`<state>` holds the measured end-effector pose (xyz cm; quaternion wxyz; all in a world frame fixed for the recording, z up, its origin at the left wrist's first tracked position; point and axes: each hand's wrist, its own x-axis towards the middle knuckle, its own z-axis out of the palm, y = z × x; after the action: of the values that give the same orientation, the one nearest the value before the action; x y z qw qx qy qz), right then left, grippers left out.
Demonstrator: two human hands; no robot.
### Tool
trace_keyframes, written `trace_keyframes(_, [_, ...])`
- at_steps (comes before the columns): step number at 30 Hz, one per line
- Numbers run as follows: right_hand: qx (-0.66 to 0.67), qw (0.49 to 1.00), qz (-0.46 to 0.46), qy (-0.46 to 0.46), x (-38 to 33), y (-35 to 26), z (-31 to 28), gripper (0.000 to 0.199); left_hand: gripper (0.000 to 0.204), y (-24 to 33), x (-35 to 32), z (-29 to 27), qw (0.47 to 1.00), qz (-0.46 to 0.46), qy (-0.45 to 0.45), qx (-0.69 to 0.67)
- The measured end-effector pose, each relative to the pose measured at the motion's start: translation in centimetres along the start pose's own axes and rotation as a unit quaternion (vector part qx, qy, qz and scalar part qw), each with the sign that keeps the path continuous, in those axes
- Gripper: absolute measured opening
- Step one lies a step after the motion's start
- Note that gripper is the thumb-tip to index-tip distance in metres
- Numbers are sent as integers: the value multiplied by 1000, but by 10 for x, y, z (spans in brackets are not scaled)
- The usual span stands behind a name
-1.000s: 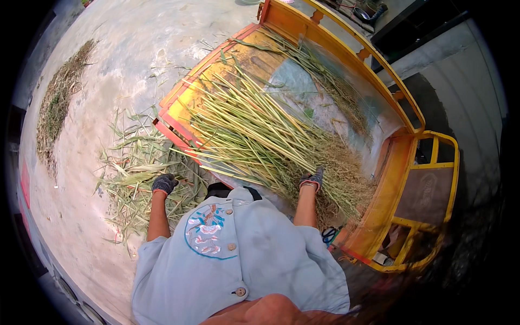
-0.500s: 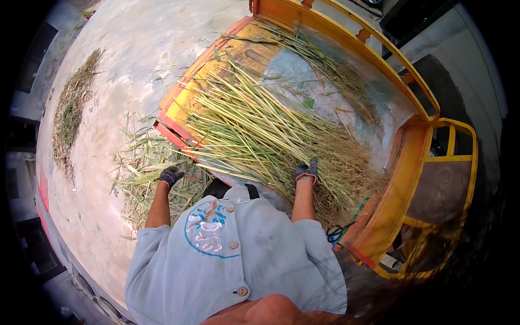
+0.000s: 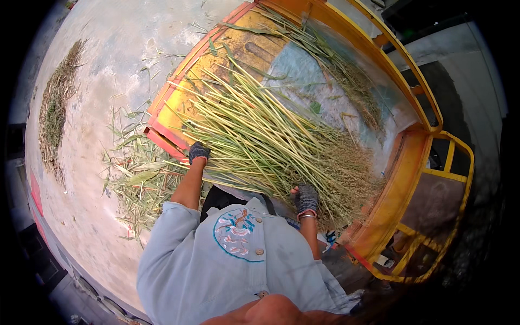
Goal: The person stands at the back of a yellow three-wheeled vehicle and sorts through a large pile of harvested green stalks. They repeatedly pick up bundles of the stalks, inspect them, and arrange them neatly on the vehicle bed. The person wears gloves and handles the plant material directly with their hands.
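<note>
A thick heap of long yellow-green stalks point(image 3: 254, 119) with bushy brown seed heads point(image 3: 349, 168) lies across the yellow cargo bed in front of me. My left hand point(image 3: 199, 152), in a dark knitted glove, is closed at the near side of the heap, by the cut stalk ends. At the near edge by the seed heads, my right hand point(image 3: 306, 199), in a grey knitted glove, has its fingers curled round stalks, with a bare fingertip showing. The stalks partly hide the fingers of both hands.
The bed has a red-orange rim point(image 3: 162, 143) and a yellow side rail point(image 3: 403, 54). A smaller bundle of stalks point(image 3: 330, 65) lies along its far side. Stripped leaves point(image 3: 143, 176) cover the ground at left, and a dry plant strip point(image 3: 56, 111) lies farther off.
My left hand has moved right and up from above the leaf litter to the stalk ends. My right hand has drawn back toward me, to the heap's near edge.
</note>
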<state>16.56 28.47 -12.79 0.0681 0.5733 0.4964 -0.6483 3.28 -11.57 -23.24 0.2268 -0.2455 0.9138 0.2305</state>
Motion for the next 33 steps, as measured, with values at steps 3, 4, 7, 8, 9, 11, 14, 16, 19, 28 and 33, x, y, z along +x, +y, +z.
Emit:
trace_keyframes(3, [-374, 886, -274, 11, -7, 3, 0, 69, 33, -8, -1, -9, 996, 29, 89, -11])
trace_keyframes(4, [-482, 813, -320, 62, -18, -11, 12, 76, 32, -4, -1, -25, 997, 41, 73, -4])
trace_keyframes(7, [-688, 644, -311, 124, -34, -55, 44, 102, 30, -1, -4, -51, 983, 163, 64, 56])
trace_keyframes(8, [-711, 635, -277, 122, -16, -54, 44, 103, 30, 6, -4, -55, 979, 179, 32, 87])
trace_keyframes(9, [-732, 624, -247, 119, -1, -55, 47, 105, 30, 21, -4, -57, 974, 194, 3, 116])
trace_keyframes(11, [-755, 614, -200, 116, 23, -53, 47, 110, 34, 43, 4, -48, 959, 233, -33, 160])
trace_keyframes(14, [-757, 617, -188, 103, 32, -67, 54, 111, 47, 77, 15, -29, 963, 171, -91, 187])
trace_keyframes(16, [-762, 609, -200, 93, 39, -69, 47, 112, 44, 90, 30, -15, 965, 129, -143, 179])
trace_keyframes(19, [-749, 633, -181, 74, 47, -67, 43, 115, 29, 101, 49, -17, 957, 157, -156, 188])
trace_keyframes(28, [-738, 639, -197, 94, 58, -62, 42, 116, 15, 97, 40, -43, 920, 285, -75, 258])
trace_keyframes(33, [-741, 635, -197, 94, 59, -64, 42, 115, 20, 109, 24, 0, 921, 257, -104, 275])
